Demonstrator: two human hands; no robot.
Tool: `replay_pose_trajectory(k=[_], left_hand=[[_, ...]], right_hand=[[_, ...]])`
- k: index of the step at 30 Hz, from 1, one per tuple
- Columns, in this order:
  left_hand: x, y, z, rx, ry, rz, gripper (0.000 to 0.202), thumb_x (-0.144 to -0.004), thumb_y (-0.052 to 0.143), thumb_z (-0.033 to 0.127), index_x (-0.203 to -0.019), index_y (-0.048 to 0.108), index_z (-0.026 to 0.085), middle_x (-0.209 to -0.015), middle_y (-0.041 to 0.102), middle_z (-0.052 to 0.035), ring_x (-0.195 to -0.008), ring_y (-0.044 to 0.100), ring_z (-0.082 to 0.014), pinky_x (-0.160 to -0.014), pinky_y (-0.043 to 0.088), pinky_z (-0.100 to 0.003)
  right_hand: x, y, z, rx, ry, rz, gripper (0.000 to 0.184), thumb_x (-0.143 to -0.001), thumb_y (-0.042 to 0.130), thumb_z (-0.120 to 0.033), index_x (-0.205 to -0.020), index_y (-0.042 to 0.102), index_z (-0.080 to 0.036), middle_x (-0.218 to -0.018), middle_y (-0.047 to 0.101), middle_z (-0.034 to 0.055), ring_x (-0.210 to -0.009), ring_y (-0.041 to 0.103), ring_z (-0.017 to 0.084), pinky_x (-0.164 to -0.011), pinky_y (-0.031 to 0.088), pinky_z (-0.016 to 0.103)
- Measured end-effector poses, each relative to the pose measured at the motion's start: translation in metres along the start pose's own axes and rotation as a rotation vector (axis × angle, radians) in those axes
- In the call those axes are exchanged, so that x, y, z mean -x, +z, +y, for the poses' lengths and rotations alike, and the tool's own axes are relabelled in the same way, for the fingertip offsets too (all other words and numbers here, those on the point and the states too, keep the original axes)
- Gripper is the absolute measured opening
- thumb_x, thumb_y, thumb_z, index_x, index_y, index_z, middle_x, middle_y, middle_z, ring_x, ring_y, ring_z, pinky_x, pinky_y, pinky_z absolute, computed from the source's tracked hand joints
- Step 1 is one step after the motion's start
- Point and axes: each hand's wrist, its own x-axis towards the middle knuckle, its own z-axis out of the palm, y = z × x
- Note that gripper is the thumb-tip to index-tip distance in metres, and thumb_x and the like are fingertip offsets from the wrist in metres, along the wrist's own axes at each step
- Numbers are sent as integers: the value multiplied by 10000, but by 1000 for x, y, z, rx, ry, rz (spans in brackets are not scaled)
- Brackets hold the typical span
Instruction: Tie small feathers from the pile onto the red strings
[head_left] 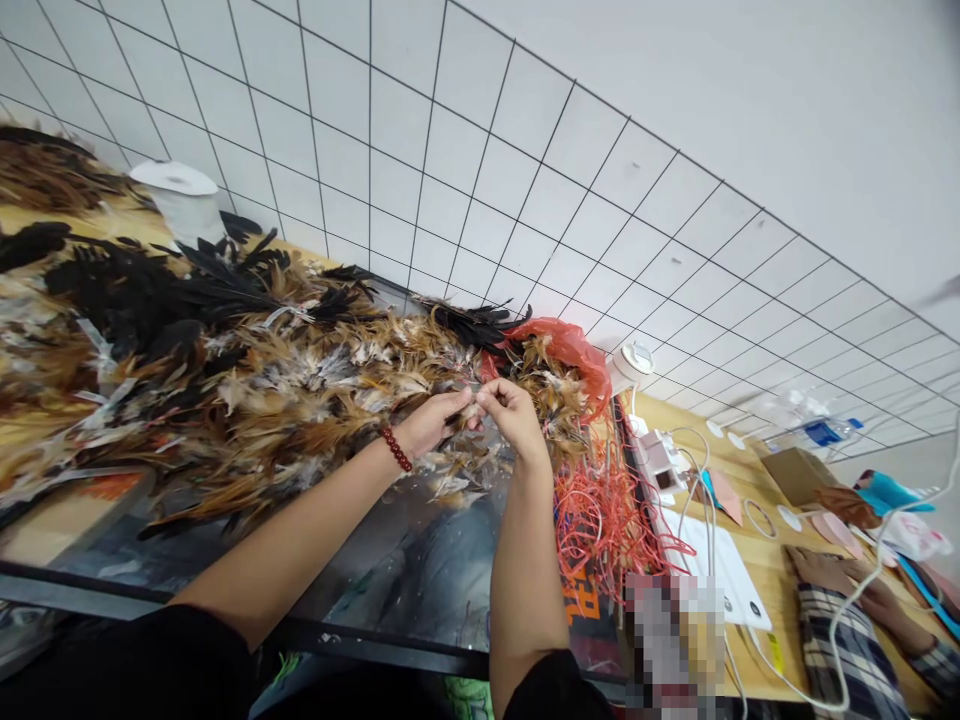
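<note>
A big heap of brown, black and white feathers (pixel 247 370) covers the table in front of me. My left hand (pixel 431 422), with a red bead bracelet at the wrist, and my right hand (pixel 514 415) meet at the heap's near right side. Both hands are closed in a pinch, fingertips together on a small feather (pixel 472 400) between them. A red plastic bag (pixel 574 350) lies just beyond my right hand, partly under feathers.
A tangle of red strings (pixel 607 505) lies right of my arms. A white roll (pixel 182 200) stands at the far left against the tiled wall. White devices and cables (pixel 675 470) sit on the wooden table to the right, where another person's plaid sleeve (pixel 847 640) rests.
</note>
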Motion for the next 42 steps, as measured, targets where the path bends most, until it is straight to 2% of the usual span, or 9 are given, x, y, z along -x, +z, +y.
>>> replay_pose_trajectory(k=[8,15,18,23,26,28,33,35,42], left_hand=[[-5,-4,-7,-64,47,71,327,-717,704,433,-612,590,145,-605,550,-11,-602,466,-117,-610,360,-246],[-5,-2,-4,16,-1,88,410,-743,660,550,-708,628,143,-616,557,-12,-612,500,-130,-614,397,-259],[-5,-2,-7,-55,14,117,430,-717,685,561,-637,593,149,-553,506,10,-579,486,-125,-608,402,-262],[6,-3,-8,-67,-9,111,422,-679,722,530,-583,553,156,-541,516,8,-575,521,-128,-598,411,-255],[16,-7,0,-43,26,149,356,-703,723,469,-635,582,150,-578,547,-3,-572,543,-128,-586,425,-253],[21,-11,6,-9,95,224,307,-726,714,428,-669,591,152,-594,545,0,-578,550,-124,-588,440,-252],[24,-24,9,106,205,356,272,-724,720,369,-687,563,150,-586,478,28,-494,455,-70,-452,350,-189],[25,-27,5,100,197,363,276,-719,721,362,-688,559,142,-586,478,27,-462,416,-51,-410,283,-168],[28,-26,0,92,207,374,325,-680,736,405,-684,552,137,-584,484,29,-428,395,-36,-377,212,-153]], right_hand=[[-6,7,9,234,-29,94,126,-798,543,-328,-742,505,-221,-535,564,-56,-444,554,116,-478,474,240],[-3,7,7,287,-34,98,91,-815,505,-294,-755,485,-229,-556,568,-54,-440,571,120,-477,478,240],[-5,8,11,294,-14,58,87,-807,500,-270,-733,500,-224,-575,586,-43,-472,584,124,-502,477,242],[-2,18,19,221,48,82,147,-820,526,-345,-745,518,-219,-577,587,-39,-488,545,128,-517,455,247],[15,27,24,250,-25,210,217,-858,492,-401,-792,559,-205,-643,598,-23,-569,547,130,-578,451,248],[31,33,30,385,-91,279,226,-859,513,-397,-799,604,-199,-722,604,-6,-674,556,137,-661,452,254],[62,52,47,896,-114,42,205,-812,641,-314,-1000,674,-241,-900,604,47,-845,568,194,-771,436,306],[64,59,51,1058,-98,1,162,-829,615,-275,-974,678,-243,-929,606,65,-910,563,221,-795,422,324],[64,53,63,930,-135,357,153,-898,472,-204,-892,624,-191,-902,660,66,-888,574,209,-811,389,320]])
